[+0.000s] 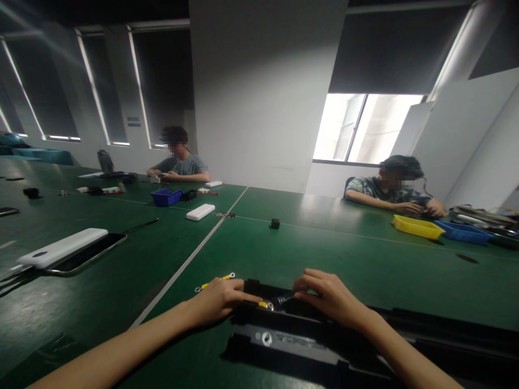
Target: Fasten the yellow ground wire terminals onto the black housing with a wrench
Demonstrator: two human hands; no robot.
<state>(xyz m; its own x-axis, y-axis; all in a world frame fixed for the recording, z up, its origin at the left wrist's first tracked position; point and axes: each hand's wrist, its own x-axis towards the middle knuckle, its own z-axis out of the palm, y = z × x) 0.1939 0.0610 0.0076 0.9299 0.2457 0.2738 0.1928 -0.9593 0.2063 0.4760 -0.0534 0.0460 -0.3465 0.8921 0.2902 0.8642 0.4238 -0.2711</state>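
Over a long black housing (292,343) at the table's near side, my left hand (223,296) stretches its index finger down to a yellow lead with a metal ring terminal (266,305), its fingertips closed on the lead. The thumb side of that hand is partly hidden. Opposite it, my right hand (324,294) grips a dark rod-shaped socket tool (286,298), tilted, its wider tip close beside the ring. Whether tip and ring touch I cannot tell. Another yellow lead with ring ends (214,282) lies on the table just behind my left hand.
The green table (344,265) carries a white power bank (65,246) with a phone, another white block (200,212) and a small black cube (275,223). Blue (166,197) and yellow (417,227) trays stand farther off. Two people sit across the table.
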